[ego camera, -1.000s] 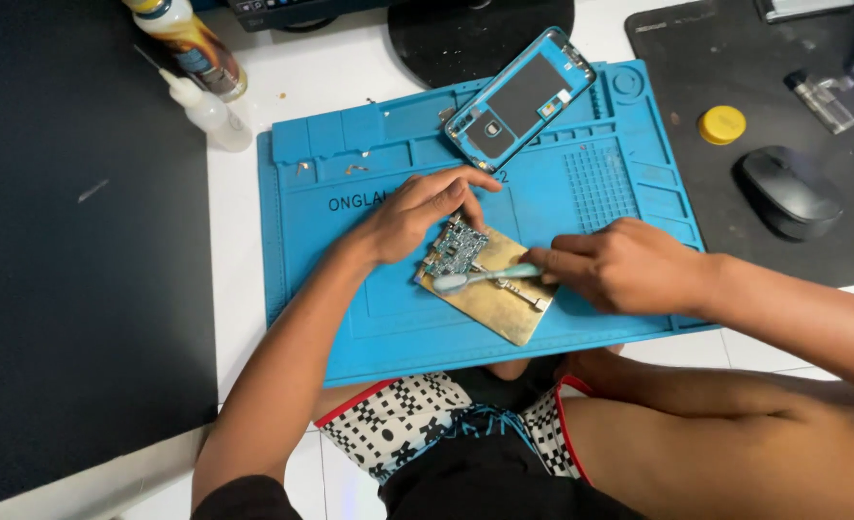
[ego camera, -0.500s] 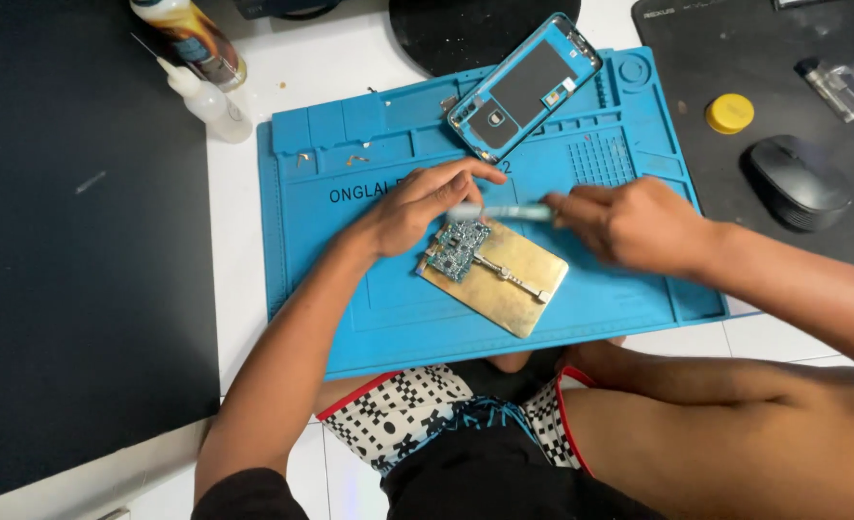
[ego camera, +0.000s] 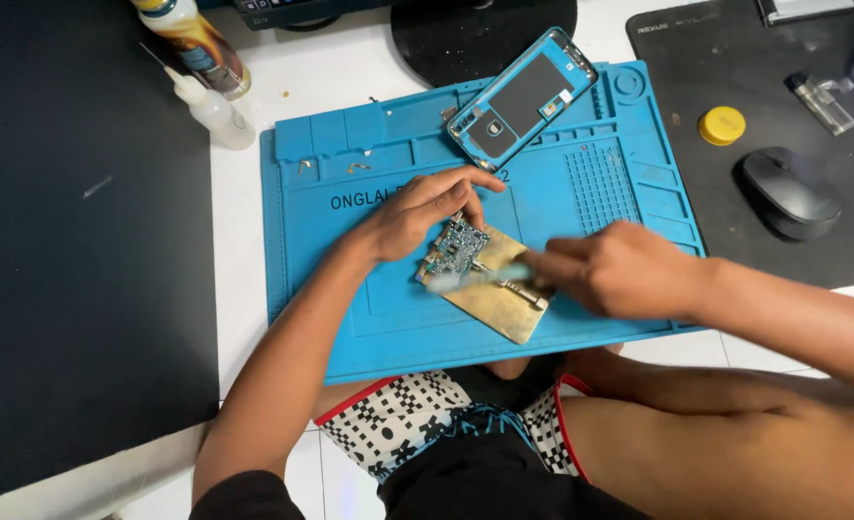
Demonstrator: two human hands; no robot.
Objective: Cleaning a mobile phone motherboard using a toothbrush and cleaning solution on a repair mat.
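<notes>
Your white desk [ego camera: 282,87] carries a blue silicone work mat [ego camera: 350,308] between two black pads. At the mat's middle lies a small blue-green circuit board [ego camera: 458,248], packed with tiny parts, resting on the upper left corner of a tan rectangular metal plate [ego camera: 504,300]. Your left hand [ego camera: 425,208] presses its fingertips on the board's top edge, its grip closed down on the board. Your right hand [ego camera: 624,268] pinches a pale, slim tool [ego camera: 480,277] lying across the plate, tip just below the board.

Half a second ago that tool was raised above the board near your left fingers; now it sits lower, across the plate.

The tool is motion-blurred, so its tip and kind are unclear. An empty blue phone frame [ego camera: 523,96] lies at the mat's top edge.
</notes>
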